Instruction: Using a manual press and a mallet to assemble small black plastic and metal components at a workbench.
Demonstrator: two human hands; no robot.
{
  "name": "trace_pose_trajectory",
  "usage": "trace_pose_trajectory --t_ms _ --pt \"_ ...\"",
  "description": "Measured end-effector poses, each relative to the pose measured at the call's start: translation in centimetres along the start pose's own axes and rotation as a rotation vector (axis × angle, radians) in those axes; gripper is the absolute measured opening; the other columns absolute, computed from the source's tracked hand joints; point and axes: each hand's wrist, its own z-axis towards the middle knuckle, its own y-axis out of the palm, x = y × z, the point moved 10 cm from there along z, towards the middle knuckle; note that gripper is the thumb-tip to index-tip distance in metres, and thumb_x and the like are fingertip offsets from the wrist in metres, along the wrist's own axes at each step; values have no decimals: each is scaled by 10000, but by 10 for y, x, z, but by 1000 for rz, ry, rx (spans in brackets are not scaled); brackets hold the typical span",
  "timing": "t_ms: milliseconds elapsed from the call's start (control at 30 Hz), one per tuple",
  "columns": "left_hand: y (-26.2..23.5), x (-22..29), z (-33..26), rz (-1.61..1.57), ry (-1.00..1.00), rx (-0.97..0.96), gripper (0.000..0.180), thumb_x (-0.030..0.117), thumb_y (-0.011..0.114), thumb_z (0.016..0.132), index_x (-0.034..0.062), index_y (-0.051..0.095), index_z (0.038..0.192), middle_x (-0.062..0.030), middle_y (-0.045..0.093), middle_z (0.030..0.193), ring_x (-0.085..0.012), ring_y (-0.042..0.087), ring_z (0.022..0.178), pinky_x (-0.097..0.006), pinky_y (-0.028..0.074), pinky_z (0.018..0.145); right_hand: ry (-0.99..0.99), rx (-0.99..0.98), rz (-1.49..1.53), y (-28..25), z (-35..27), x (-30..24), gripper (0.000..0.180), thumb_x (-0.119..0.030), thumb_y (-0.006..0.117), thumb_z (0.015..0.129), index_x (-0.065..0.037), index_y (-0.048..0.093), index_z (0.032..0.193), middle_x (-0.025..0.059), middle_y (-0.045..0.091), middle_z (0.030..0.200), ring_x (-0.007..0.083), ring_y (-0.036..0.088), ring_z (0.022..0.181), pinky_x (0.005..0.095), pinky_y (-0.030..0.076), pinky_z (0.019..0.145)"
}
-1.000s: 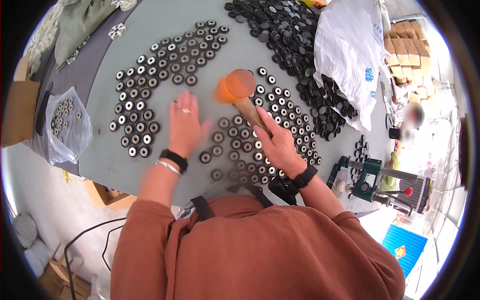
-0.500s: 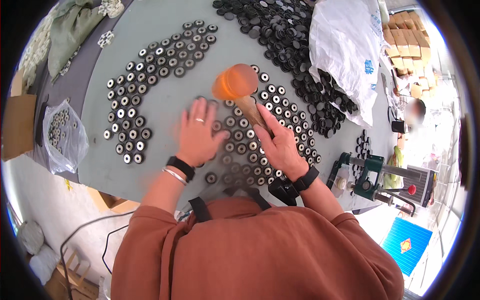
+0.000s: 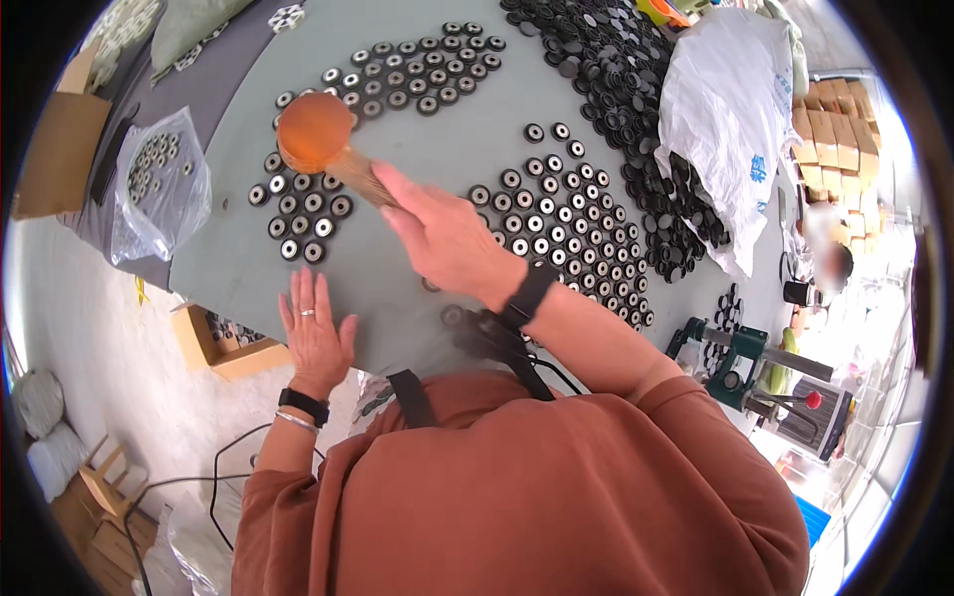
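- Since half a second ago the right hand (image 3: 447, 238) has swung the orange-headed mallet (image 3: 328, 144) leftward, from over the middle cluster to above the left cluster of black round parts (image 3: 298, 214); the left hand (image 3: 316, 333) has drawn back from the parts to the near edge of the desk (image 3: 437, 149).
- Right hand: fingers wrapped tight round the wooden handle, the orange head raised at the far left, just over the left cluster; a dark band sits on that wrist.
- Left hand: flat and spread wide, palm down on bare desk surface near its edge, holding nothing; a ring on one finger, a dark band and thin bracelet at the wrist.
- Middle cluster of ringed black parts (image 3: 566, 233) lies to the right of the mallet hand, set out in rows.
- Loose heap of black discs (image 3: 606, 70) lies at the far side, running beside a white plastic bag (image 3: 730, 129).
- Clear bag of parts (image 3: 159, 179) rests at the desk's left end, near a cardboard box (image 3: 60, 149).
- Green hand press (image 3: 765, 372) stands at the right.
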Motion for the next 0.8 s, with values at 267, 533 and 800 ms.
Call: trace_pose_trajectory --t_ms 267,533,800 --pt "12 -13 -3 102 -65 -47 733 377 538 877 -13 261 1433 -169 179 1532 -331 143 1423 -533 87 1138 -105 -28 -88 20 9 -10 449 -201 511 928 -119 418 1361 233 567 716 421 565 607 497 463 566" --pt "5 -12 -4 99 -71 -71 722 409 521 884 -14 295 1423 -168 193 1527 -326 141 1423 -530 87 1138 123 -198 -162 30 -11 3 464 -189 510 927 -100 413 1372 223 602 733 400 593 660 479 461 587" --pt "8 -8 -3 62 -22 -10 732 380 547 874 -27 275 1418 -189 186 1520 -359 145 1414 -559 105 1123 8 -114 -229 56 8 -12 455 -187 504 930 -97 408 1365 212 606 722 403 584 682 478 456 609"
